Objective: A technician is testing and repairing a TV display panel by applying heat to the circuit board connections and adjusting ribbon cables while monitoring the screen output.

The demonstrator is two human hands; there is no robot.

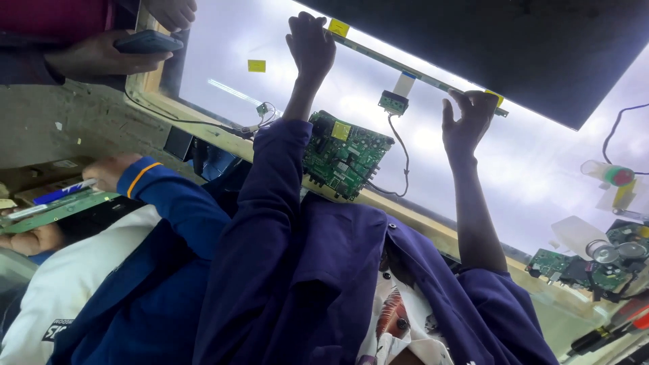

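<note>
Phone (147,42) flat in right hand (91,59), fingers grasping it; left hand (172,10) just beside, fingers curled, grip unclear.

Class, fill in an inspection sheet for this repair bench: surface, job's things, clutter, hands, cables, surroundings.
Surface: bright white sheet in a wooden frame.
Job's things: dark panel, raised above the sheet; green circuit board at the frame's near edge.
Clutter: a clear bottle on its side, more boards, red-handled tools at the right.
Hands: left hand and right hand, fingers hooked on the dark panel's lower edge.
Cables: flat ribbon running down to a small board; black cable from it to the green circuit board.
Surroundings: a co-worker's hand holds a phone; another, blue-sleeved, handles a long board.
</note>
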